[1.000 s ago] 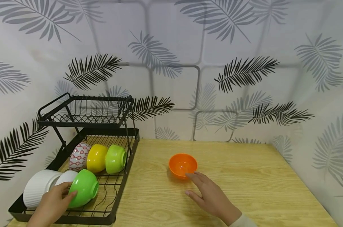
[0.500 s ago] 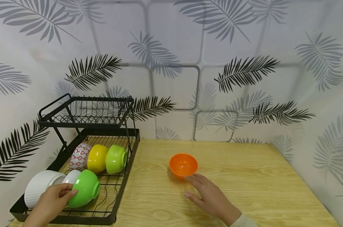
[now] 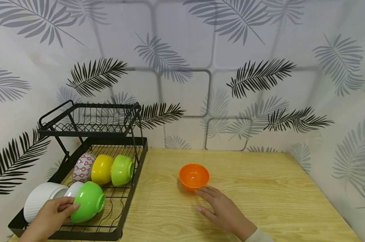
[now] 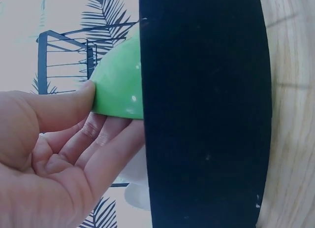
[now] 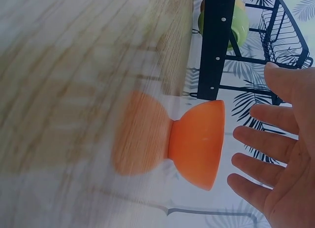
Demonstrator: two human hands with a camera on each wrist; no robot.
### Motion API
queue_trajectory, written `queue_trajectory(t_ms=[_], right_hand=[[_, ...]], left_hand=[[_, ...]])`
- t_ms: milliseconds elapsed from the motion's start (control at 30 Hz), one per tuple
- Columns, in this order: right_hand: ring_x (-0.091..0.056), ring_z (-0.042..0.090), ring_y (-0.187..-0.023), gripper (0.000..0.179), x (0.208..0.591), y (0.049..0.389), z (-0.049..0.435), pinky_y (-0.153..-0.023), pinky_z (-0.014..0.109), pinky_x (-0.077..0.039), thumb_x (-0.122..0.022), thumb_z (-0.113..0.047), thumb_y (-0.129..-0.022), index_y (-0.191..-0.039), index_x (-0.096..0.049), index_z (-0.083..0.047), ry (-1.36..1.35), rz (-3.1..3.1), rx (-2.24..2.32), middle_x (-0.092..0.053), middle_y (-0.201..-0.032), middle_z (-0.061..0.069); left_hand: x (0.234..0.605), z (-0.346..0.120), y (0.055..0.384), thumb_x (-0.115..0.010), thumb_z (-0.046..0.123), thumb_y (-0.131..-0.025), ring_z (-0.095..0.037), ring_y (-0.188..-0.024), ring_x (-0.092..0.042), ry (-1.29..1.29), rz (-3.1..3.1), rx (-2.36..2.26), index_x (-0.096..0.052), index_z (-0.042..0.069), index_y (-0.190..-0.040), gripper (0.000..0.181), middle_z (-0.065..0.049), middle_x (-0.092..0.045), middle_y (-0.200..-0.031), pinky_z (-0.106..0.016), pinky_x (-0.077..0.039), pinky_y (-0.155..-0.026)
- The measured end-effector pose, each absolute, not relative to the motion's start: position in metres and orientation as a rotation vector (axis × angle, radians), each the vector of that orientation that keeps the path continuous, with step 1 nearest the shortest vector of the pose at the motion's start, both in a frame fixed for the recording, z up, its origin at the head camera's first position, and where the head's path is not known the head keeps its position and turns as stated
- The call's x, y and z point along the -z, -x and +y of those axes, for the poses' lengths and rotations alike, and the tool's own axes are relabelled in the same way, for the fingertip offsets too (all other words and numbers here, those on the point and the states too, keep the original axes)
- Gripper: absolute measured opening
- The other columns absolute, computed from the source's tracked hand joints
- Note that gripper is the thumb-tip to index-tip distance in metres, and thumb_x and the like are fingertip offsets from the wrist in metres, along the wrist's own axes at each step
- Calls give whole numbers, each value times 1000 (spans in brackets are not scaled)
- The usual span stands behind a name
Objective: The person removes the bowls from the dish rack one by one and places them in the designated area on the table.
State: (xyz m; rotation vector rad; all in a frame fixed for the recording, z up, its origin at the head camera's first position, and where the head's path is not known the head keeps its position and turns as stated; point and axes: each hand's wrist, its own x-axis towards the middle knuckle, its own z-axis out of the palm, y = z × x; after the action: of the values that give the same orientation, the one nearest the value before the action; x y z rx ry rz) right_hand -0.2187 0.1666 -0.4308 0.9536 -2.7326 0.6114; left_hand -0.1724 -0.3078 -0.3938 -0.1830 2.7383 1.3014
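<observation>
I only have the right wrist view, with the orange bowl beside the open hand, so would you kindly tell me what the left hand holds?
Observer: The left hand pinches a bright green bowl by its rim.
Operator: Thank you; would you say whether its thumb is inside or outside that bowl?
Observer: Outside; the thumb presses the bowl's outer wall.
Operator: That helps; which bowl stands farthest left in the front row of the rack?
Observer: A large white bowl with a ribbed outer wall.
</observation>
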Motion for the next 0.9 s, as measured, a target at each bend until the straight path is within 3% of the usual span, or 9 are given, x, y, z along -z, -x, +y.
queue_trajectory(t_ms=[367, 900], right_hand=[[-45, 33, -130, 48, 431, 221, 164, -103, 53, -42, -59, -39, -94, -134, -56, -12, -974, -2727, -618, -54, -137, 8], [-46, 33, -129, 50, 431, 219, 164, -103, 52, -41, -52, -46, -96, -133, -57, -12, -1008, -2712, -628, -55, -137, 6]], left_hand=[[395, -312, 172, -51, 16, -101, -29, -97, -65, 204, 2602, -1476, -33, -29, -127, 55, -39, -55, -116, -39, -58, -76], [383, -299, 163, -49, 18, -101, -25, -99, -65, 150, 2642, -1488, -36, -26, -129, 53, -34, -58, -117, -37, -58, -77]])
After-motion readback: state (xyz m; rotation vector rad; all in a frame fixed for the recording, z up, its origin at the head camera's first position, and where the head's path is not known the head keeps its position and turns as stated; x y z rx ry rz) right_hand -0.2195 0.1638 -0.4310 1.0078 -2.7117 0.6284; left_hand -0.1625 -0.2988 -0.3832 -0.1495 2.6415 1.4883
